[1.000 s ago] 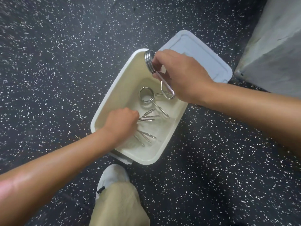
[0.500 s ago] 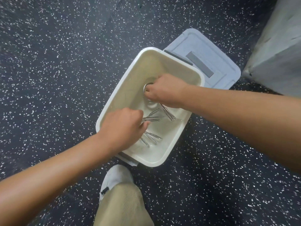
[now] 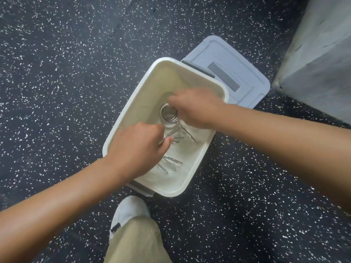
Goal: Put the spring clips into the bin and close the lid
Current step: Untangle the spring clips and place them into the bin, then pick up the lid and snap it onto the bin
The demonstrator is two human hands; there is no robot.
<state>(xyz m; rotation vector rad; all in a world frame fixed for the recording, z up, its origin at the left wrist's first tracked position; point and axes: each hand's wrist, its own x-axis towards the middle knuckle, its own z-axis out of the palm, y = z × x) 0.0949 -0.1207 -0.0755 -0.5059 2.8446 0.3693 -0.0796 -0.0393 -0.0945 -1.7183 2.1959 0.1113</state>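
Spring clips (image 3: 171,162) lie inside the cream bin (image 3: 197,168), which sits on the dark speckled floor (image 3: 57,73) w/ its top uncovered. Nearest to the person: a bent knee in tan trousers (image 3: 136,242) and a white shoe (image 3: 131,209), the toe just at the bin's near edge. Both bare forearms reach down into the bin. Left hand (image 3: 140,149) is in the near half, fingers curled over a bunch of wire clip handles (image 3: 175,138); grip looks closed round them, though the fingertips are partly hidden, so can't say how tight. A few more clip legs stick out below that hand, lying on the bin bottom. Right hand (image 3: 195,109) is a bit further in, fingers bent beside the coiled ring of another clip (image 3: 169,114), touching its edge; whether it's actually pinching the coil or only resting there, can't tell. That clip's long legs run toward the near right wall. Behind the bin, the grey-blue lid (image 3: 237,69) lies flat on the floor, touching the far rim. Far right, a pale grey block (image 3: 319,54).
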